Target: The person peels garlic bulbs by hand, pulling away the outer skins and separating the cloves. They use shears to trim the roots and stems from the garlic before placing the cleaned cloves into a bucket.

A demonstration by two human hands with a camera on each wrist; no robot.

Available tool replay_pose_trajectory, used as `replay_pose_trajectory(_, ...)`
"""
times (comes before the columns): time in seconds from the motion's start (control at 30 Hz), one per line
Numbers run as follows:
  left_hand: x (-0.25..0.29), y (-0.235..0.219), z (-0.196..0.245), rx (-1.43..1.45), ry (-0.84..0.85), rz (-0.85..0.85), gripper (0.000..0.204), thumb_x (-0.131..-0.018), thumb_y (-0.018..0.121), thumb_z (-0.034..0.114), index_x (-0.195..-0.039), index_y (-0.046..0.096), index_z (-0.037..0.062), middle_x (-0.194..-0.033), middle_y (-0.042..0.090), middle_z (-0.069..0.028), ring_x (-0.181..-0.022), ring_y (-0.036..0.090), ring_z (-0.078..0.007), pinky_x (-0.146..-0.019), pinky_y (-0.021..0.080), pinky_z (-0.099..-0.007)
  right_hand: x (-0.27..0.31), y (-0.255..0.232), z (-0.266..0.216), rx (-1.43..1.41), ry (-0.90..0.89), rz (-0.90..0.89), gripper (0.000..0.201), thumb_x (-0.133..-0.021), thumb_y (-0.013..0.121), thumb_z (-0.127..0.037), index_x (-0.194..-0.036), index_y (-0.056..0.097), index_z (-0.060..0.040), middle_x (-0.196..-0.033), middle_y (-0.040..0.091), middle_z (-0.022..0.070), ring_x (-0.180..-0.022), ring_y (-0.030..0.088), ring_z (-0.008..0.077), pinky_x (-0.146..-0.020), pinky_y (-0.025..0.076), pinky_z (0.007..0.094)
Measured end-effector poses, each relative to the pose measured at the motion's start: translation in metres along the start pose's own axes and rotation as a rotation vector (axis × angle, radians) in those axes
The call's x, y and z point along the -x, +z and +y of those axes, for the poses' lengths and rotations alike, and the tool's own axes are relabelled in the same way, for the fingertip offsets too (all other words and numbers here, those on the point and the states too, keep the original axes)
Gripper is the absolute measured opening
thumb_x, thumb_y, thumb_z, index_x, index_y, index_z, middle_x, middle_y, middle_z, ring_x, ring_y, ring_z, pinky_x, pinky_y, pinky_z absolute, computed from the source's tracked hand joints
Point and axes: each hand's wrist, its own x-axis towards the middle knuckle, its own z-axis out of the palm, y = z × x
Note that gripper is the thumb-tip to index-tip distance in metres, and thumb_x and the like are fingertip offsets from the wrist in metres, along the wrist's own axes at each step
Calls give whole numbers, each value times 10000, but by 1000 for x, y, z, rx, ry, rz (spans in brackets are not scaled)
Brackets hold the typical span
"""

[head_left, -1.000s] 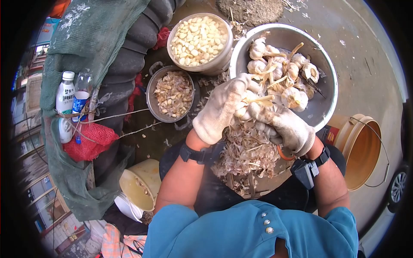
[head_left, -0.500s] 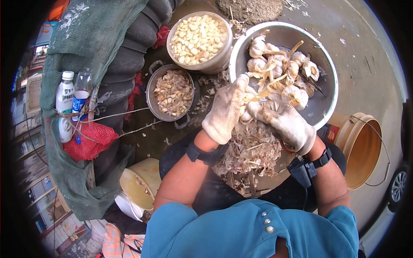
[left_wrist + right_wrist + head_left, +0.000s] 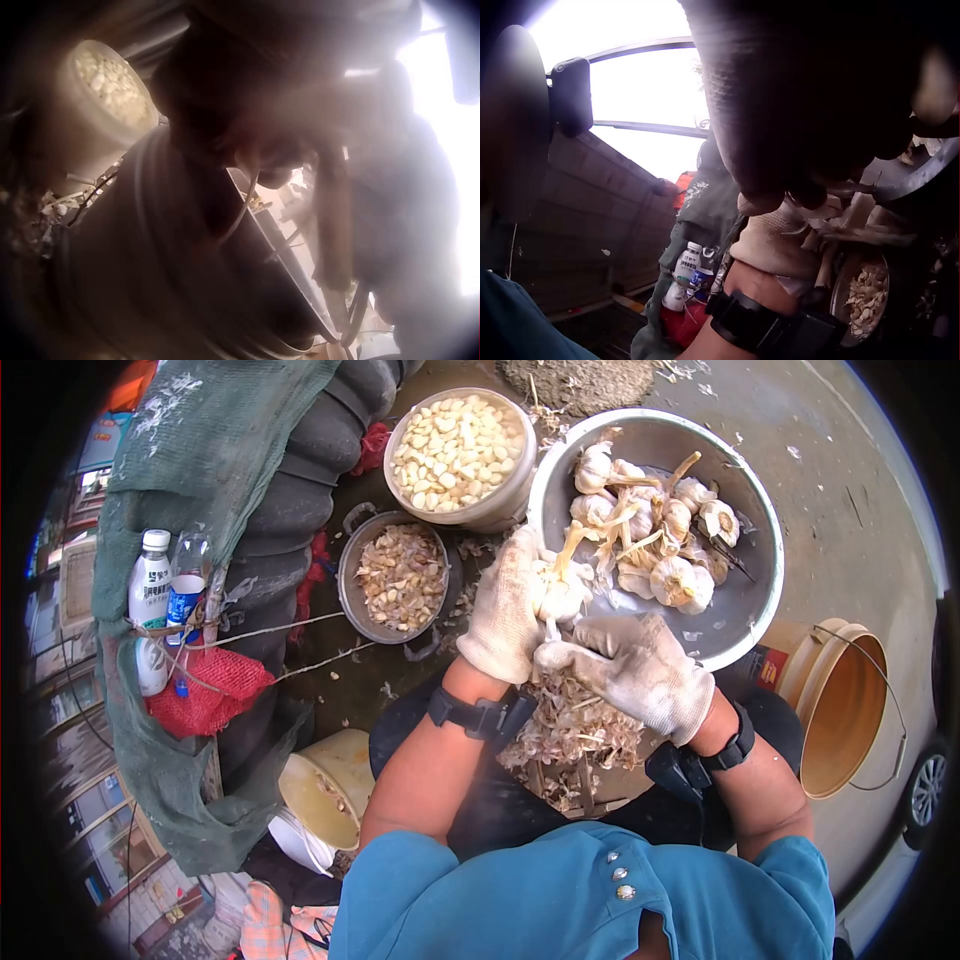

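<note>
In the head view, a white garlic bulb [image 3: 562, 596] with its stalk pointing up is gripped by my gloved left hand [image 3: 503, 612], thumb and fingers around its left side. My gloved right hand [image 3: 648, 672] is just below and right of the bulb, its fingers curled at a pale strip of skin hanging from the bulb's lower side. Beyond both hands, a metal basin [image 3: 752, 622] holds several garlic bulbs [image 3: 682, 582]. Loose skins [image 3: 575, 735] lie in a heap beneath the hands. The right wrist view shows my right hand [image 3: 802, 90] dark and close; its fingertips are partly hidden.
A white bucket [image 3: 522, 488] of peeled cloves and a small metal pot [image 3: 352, 588] of cloves and skins stand at the upper left. A yellowish bucket [image 3: 362, 760] is at the lower left, and a tan bucket [image 3: 800, 690] lies tipped at the right. Bottles [image 3: 150, 585] hang beside green netting.
The garlic at my left hand has come into clearer view, its stalk now upright. My right hand has shifted left and slightly down, with its back turned more toward the head camera.
</note>
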Motion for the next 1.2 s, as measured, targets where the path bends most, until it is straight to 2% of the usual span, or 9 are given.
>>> replay_pose_trajectory(0.27, -10, -15, 2, 334, -207, -130, 508, -1012, 358, 433, -1158, 555, -11, -856, 675, -176, -581, 618, -157, -466, 476, -227, 7, 5, 7, 205, 17, -41, 431, -870, 652, -504, -967, 725, -91, -752, 668, 171, -708, 651, 307, -684, 516, 376)
replay_pose_trajectory(0.37, 0, 1, 18, 252, -123, -24, 520, -1014, 362, 437, -1129, 571, -25, -846, 671, -155, -606, 621, -148, -481, 486, -237, 0, -5, 15, 108, 96, -92, 415, -891, 660, -450, -1009, 712, -55, -754, 684, 121, -651, 625, 232, -673, 512, 325)
replay_pose_trajectory(0.43, 2, 5, 21, 241, -134, 37, 493, -1018, 368, 415, -1124, 577, -18, -862, 672, -132, -638, 629, -148, -517, 502, -245, -10, -7, 15, -139, -2, 87, 384, -928, 637, -367, -1080, 681, -18, -792, 698, 92, -655, 605, 166, -675, 513, 319)
replay_pose_trajectory(0.47, 1, 3, 18, 241, -134, 36, 493, -1018, 368, 415, -1124, 577, -18, -862, 672, -132, -638, 629, -148, -517, 502, -245, -6, -17, 9, -201, 164, -2, 362, -959, 589, -288, -1170, 641, 1, -945, 712, 124, -800, 629, 135, -763, 515, 326)
replay_pose_trajectory(0.67, 0, -1, 12, 126, -83, 17, 437, -1026, 375, 386, -1103, 594, 16, -869, 670, -84, -652, 626, -129, -557, 506, -234, -5, -11, 19, -295, -73, 72, 368, -983, 523, -259, -1238, 611, -9, -1173, 658, 176, -1047, 621, 194, -942, 463, 331)
replay_pose_trajectory(0.97, 6, -5, 12, -17, -52, 12, 371, -1012, 445, 414, -952, 580, 74, -759, 627, -39, -560, 544, -67, -505, 436, -197, -4, -12, 17, -75, 29, 78, 348, -973, 511, -226, -1217, 619, -2, -1176, 647, 173, -1050, 614, 249, -936, 472, 343)
replay_pose_trajectory(1.03, 1, -8, 6, -439, 316, -17, 369, -1013, 449, 406, -957, 586, 68, -736, 622, -18, -578, 554, -62, -508, 434, -199, -4, -9, 22, -124, 10, 90, 348, -971, 516, -231, -1207, 623, 1, -1157, 654, 178, -1034, 622, 251, -926, 477, 342)
replay_pose_trajectory(1.13, 9, 0, 13, -290, 117, 92, 523, -971, 504, 500, -878, 639, 3, -670, 599, -31, -525, 549, -101, -474, 429, -257, -4, -11, 15, -183, 5, 88, 350, -965, 528, -243, -1190, 629, 5, -1113, 669, 182, -994, 637, 258, -906, 488, 342)
replay_pose_trajectory(1.2, 5, 2, 4, -372, 263, 89, 529, -972, 504, 501, -861, 640, 3, -672, 604, -33, -520, 540, -99, -474, 425, -259, -3, -13, 7, -194, 19, 73, 353, -961, 535, -249, -1184, 631, 6, -1087, 677, 182, -970, 645, 262, -895, 494, 343)
